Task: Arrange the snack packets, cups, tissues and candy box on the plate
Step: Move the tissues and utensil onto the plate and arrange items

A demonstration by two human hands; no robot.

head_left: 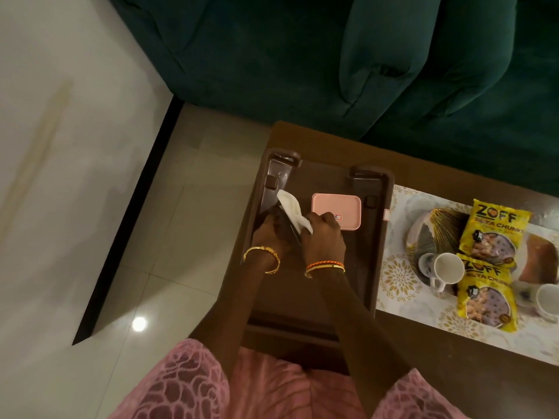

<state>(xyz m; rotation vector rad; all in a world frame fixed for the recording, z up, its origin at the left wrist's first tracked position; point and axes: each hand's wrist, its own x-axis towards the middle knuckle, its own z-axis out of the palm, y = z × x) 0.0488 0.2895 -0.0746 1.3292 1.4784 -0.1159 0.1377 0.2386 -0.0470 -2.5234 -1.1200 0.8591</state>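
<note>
Two yellow snack packets lie on the patterned table runner at the right, the far packet printed "ZOFF" above "SOYA CHUNKS", the near packet showing the same wording partly covered by a white cup; each carries a small round "10" mark. A second white cup sits at the frame's right edge, just beside the near packet. On the brown tabletop a dark brown tray holds a pink candy box with a small red-bordered label whose writing is too small to read. The right hand is curled, its fingers closed together on a white tissue that sticks up and away over the tray, just beside the candy box. The left hand is next to it, low over the tray floor; its fingers appear bent and may touch the tissue's lower end, but shadow hides whether they grip anything. Gold bangles ring both wrists, with an orange braided band on the right.
</note>
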